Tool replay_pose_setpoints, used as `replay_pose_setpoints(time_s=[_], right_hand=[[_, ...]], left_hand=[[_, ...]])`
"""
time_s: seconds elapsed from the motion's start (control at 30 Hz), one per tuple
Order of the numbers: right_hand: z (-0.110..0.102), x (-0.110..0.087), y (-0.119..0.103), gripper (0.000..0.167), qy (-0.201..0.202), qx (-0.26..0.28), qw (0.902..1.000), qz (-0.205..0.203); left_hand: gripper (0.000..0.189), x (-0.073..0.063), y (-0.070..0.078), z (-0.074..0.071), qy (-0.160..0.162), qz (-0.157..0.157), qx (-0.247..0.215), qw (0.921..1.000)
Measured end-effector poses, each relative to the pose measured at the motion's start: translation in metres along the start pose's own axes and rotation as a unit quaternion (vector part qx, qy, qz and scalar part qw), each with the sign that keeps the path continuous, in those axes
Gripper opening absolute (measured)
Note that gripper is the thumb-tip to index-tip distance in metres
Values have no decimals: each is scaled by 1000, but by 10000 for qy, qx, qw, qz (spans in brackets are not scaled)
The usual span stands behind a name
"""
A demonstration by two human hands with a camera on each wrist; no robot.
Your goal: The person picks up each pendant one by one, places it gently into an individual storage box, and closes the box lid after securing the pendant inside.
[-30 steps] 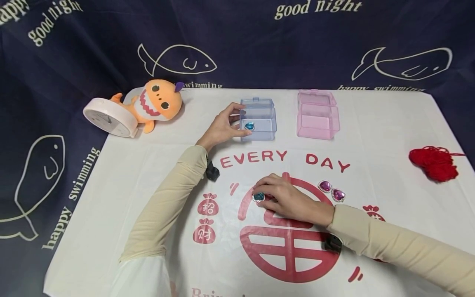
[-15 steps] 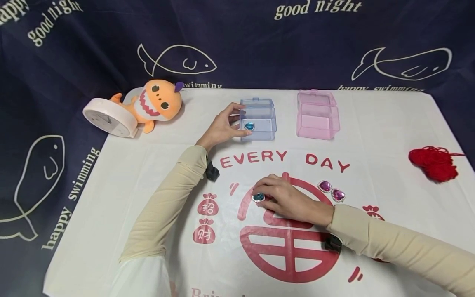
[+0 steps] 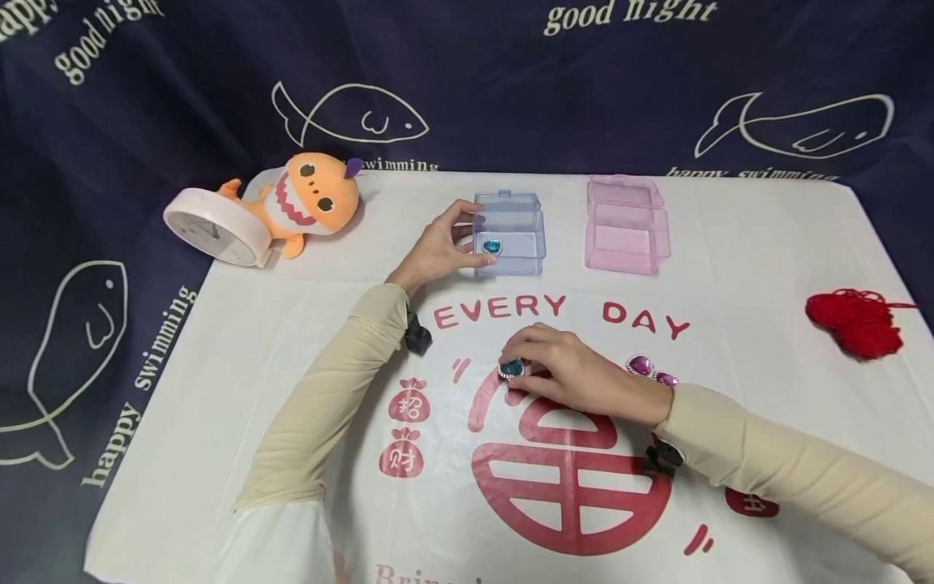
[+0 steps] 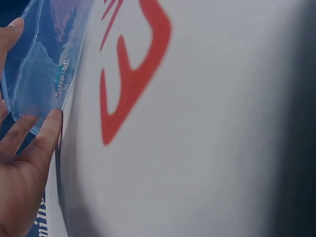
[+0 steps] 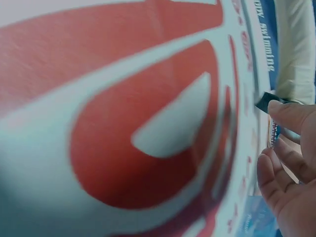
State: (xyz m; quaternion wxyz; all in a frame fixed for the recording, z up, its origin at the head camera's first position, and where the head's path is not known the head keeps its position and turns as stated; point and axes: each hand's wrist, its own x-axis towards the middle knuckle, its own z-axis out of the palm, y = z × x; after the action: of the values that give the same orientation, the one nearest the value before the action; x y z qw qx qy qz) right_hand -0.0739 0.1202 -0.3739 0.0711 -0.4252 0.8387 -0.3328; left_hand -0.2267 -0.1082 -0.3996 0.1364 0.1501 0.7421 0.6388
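My left hand (image 3: 436, 253) grips the left side of a clear blue plastic box (image 3: 527, 243), thumb at the front and fingers behind. The box's hinged lid is raised. Inside lies a bright blue gem (image 3: 492, 246) with a silvery beaded rim, seen edge-on through the wall in the left wrist view. My right hand (image 3: 565, 369) pinches a teal gem (image 3: 513, 367) with a similar beaded rim, over the red round print on the tablecloth. In the right wrist view its rim (image 5: 273, 136) shows between thumb and fingers. Two purple heart-shaped gems (image 3: 640, 366) lie behind the right wrist, one partly hidden by the sleeve.
Right of the blue box stands a pink clear box (image 3: 626, 235), lid up. A bundle of red yarn (image 3: 855, 323) lies near the right edge. At the back left, a white round clock (image 3: 216, 227) leans against an orange plush shark (image 3: 321, 195).
My right hand has moved slightly away from me, up off its former spot, carrying the teal gem. The left hand keeps its hold on the blue box.
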Motion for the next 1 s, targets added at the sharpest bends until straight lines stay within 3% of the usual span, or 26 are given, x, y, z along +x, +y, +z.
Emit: replay_pose_setpoints(time_s=[0.2, 0.63, 1.0], right_hand=[[-18, 9, -1, 23, 263, -156, 9995, -100], [-59, 54, 15, 27, 1381, -578, 9884, -242], [-73, 89, 42, 25, 1548, -812, 9846, 77]], left_hand=[[77, -8, 16, 2, -67, -11, 28, 10000], [77, -10, 19, -1, -133, 22, 67, 9999], [75, -10, 20, 0, -62, -82, 285, 9995]])
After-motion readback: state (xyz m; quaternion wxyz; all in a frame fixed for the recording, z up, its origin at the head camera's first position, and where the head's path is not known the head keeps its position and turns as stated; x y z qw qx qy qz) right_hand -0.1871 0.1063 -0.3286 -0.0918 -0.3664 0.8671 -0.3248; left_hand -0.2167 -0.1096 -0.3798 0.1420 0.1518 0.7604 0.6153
